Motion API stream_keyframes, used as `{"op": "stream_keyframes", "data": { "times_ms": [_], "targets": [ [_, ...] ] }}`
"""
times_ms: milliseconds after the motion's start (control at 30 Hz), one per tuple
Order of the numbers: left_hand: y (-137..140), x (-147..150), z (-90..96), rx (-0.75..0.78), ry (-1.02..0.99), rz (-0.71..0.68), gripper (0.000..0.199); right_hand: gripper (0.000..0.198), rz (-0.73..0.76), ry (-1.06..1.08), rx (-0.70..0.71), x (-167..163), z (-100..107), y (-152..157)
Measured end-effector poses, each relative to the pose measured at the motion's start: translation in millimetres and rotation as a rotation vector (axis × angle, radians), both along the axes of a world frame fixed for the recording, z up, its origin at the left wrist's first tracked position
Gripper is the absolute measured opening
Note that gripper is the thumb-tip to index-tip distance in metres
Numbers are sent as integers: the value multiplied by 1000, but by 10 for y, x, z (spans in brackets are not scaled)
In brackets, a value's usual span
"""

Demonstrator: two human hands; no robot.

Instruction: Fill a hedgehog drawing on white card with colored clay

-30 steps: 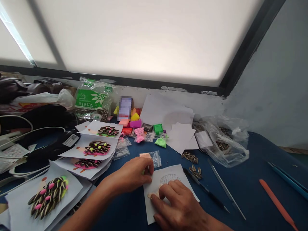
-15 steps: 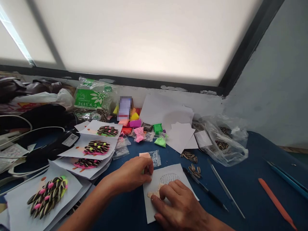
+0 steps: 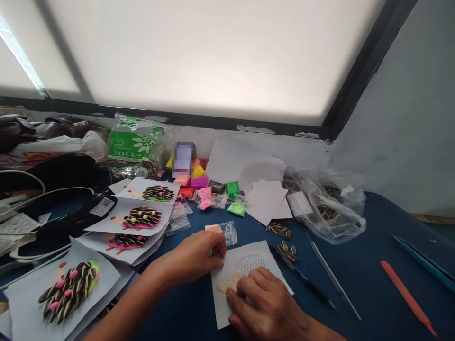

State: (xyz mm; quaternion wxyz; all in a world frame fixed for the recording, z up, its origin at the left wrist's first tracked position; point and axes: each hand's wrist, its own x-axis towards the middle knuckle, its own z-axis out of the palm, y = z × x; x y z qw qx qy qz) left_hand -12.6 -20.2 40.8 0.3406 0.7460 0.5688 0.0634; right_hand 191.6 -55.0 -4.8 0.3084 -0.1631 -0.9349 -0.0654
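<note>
A small white paper [image 3: 259, 310] lies on the blue tabletop, with a drawn oval outline full of small marks [image 3: 251, 263] on it. Flattened peach clay [image 3: 229, 285] covers part of the drawing's lower left. My left hand [image 3: 201, 258] rests at the paper's upper left edge, fingers curled and thumb against the sheet. Bent over the lower part of the sheet, my right hand [image 3: 265, 303] presses its fingertips on the peach clay and hides part of it. Just beyond the paper is a clear packet with peach clay [image 3: 213, 228].
Finished sunflower-seed hedgehog pictures [image 3: 69, 291] are stacked at left. Right of the paper lie a black pen [image 3: 305, 279], a metal tool [image 3: 332, 274], an orange tool [image 3: 405, 293] and loose seeds [image 3: 279, 230]. Bright clay packets [image 3: 204, 196] and a seed bag [image 3: 329, 213] stand behind.
My right thumb and fingers have shifted very slightly right over the peach clay, showing a little more of it. My left hand stays almost still.
</note>
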Motion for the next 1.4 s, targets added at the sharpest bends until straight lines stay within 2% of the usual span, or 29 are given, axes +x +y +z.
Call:
{"op": "stream_keyframes", "data": {
  "times_ms": [400,633,833,1133,1400],
  "targets": [
    [-2,1,0,0,-15,-9,14,27,-24,-9,-20,37,-14,-17],
    [3,-17,-42,10,-22,-8,14,29,-48,47,-48,43,2,-16],
    [9,-12,-40,17,-18,-13,15,31,-75,-2,-57,38,-4,-20],
    [0,-8,-16,12,1,-13,15,27,-49,9,-66,48,-3,-29],
    [9,-26,-46,15,-30,-25,13,33,-34,13,-105,50,31,-31]
  ]
}}
